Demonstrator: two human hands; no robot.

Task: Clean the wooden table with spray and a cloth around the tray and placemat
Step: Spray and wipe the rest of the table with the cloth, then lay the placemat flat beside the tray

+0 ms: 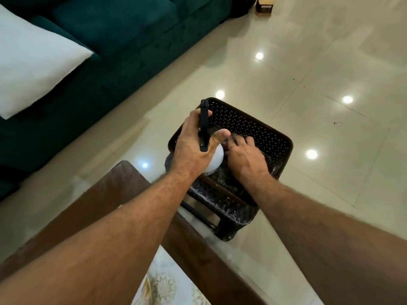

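Both forearms stretch out low over the wooden worktop (105,194), whose dark brown edge and pale patterned placemat (167,282) lie right under them. Beyond the worktop's corner a dark perforated basket (253,130) sits on a small scuffed stool (226,208) on the glossy tiled floor (308,62), with a green sofa (110,40) and white cushion (33,62) off to the left side.

Over the basket, the left hand (191,148) grips the spray bottle (217,159), fingers curled round its neck and thumb across the front, the black trigger head (203,126) rising between thumb and forefinger. Its white, rounded body bulges out below the palm. I would judge it light rigid plastic, smooth enough to slip if held by the belly, so the neck under the trigger is the sound place to hold, as now.

Just right of that thumb, the right hand (244,155) reaches down into the basket, fingers bent onto something dark that I take for the cloth (224,143). Whether they have closed on it I cannot tell, as the fingertips are hidden. It ought to be soft and limp, best bunched in the whole hand.
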